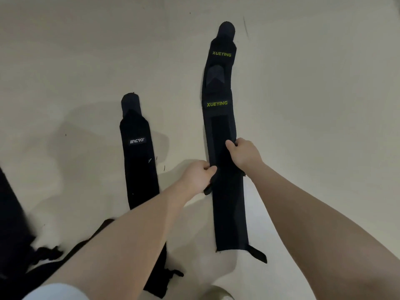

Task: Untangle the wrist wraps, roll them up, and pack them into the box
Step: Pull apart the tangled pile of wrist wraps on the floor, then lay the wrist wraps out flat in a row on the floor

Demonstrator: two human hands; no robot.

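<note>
A long black fabric wrist wrap with a white logo (138,156) is laid flat on the pale floor (324,105). Beside it, stacked black wraps with yellow-green lettering (225,191) are pinched at opposite edges by the left hand (198,175) and right hand (243,152).

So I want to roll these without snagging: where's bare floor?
Bare floor lies right of the XUEYING wraps, and a strip between them and the left wrap. Crowded bottom left, by the dark tangle.
</note>
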